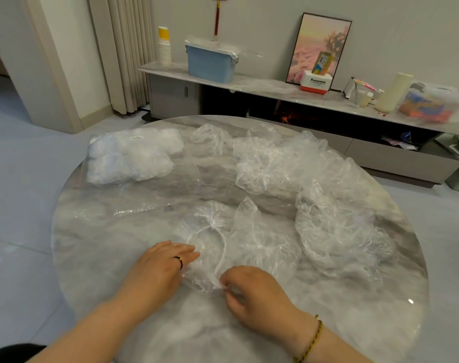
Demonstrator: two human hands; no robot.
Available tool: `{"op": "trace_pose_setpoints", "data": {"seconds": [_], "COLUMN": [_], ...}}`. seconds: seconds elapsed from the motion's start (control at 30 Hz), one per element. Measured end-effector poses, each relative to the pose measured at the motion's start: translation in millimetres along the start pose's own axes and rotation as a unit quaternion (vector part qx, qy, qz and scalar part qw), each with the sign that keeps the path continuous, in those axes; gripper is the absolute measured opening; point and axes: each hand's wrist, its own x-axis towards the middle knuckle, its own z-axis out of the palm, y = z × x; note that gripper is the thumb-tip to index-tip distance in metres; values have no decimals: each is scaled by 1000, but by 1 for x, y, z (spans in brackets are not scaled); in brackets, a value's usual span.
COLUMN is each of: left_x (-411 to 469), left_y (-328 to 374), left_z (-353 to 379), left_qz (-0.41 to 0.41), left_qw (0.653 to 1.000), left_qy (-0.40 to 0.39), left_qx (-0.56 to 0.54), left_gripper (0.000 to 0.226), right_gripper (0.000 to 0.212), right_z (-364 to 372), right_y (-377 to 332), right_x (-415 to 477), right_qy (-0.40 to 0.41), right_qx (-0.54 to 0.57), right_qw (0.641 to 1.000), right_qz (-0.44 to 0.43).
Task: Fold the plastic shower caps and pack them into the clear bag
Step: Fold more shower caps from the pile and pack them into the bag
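Note:
A clear plastic shower cap (236, 239) with a white elastic rim lies spread on the round marble table (118, 244) in front of me. My left hand (162, 265) rests flat on its left edge, fingers straight. My right hand (252, 289) pinches the cap's near edge between thumb and fingers. A heap of loose crumpled caps (288, 158) sits at the back right, and another cap (338, 231) lies to the right. The clear bag (134, 155), stuffed with white folded caps, lies at the back left.
Behind the table a low marble sideboard (262, 86) carries a blue lidded box (210, 64), stacked paper cups (165, 47), a framed picture (318, 48) and other items. Pale tiled floor surrounds the table.

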Motion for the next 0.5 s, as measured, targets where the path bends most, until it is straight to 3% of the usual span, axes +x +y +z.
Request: {"op": "trace_pose_setpoints", "data": {"seconds": [0.1, 0.23, 0.37, 0.5], "left_x": [-2, -6, -6, -8], "left_y": [-5, -5, -4, -7], "left_z": [-6, -6, -6, -2], "left_qz": [20, 38, 46, 39], "left_qw": [999, 996, 994, 993], "left_qy": [-43, -78, -97, -107], "left_qx": [21, 17, 13, 14], "left_gripper": [44, 36, 18, 35], "right_gripper": [15, 28, 23, 26], "right_z": [-6, -15, -10, -25], "right_y": [4, 18, 44, 66], "right_x": [1, 11, 3, 3], "right_qy": [28, 82, 16, -36], "right_qx": [-40, -127, -211, -229], "right_qw": [999, 985, 956, 917], "right_qz": [-4, 81, 201, 325]}}
